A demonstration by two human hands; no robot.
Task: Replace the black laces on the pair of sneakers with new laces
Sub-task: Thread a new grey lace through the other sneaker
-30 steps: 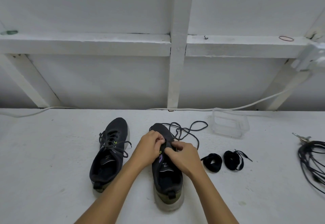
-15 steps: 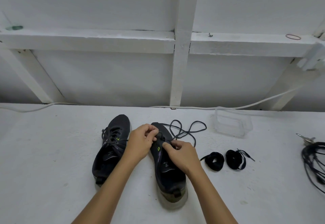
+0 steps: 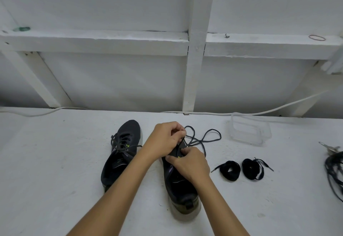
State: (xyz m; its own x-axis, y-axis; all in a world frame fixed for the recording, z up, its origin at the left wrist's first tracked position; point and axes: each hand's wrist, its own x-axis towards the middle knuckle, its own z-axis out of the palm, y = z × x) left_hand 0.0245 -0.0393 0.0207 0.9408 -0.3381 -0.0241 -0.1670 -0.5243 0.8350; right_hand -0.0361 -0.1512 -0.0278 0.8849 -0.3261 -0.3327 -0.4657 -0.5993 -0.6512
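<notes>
Two black sneakers stand side by side on the white surface. The left sneaker [image 3: 121, 154] is still laced in black. Over the toe half of the right sneaker [image 3: 179, 185], my left hand [image 3: 164, 139] pinches a strand of its black lace [image 3: 205, 137], which trails in loops behind the shoe. My right hand [image 3: 191, 161] grips the shoe's upper near the eyelets, fingers curled. Two rolled black laces lie to the right, one [image 3: 230, 170] beside the other [image 3: 251, 168].
A clear plastic container [image 3: 249, 131] stands behind the rolled laces. A tangle of black cord [image 3: 334, 169] and a metal clip [image 3: 328, 146] lie at the right edge. A white cable [image 3: 204, 113] runs along the wall's foot.
My left hand has risen and moved toward the shoe's toe, pulling the lace strand up. The right hand stays on the upper. The camera has tilted slightly.
</notes>
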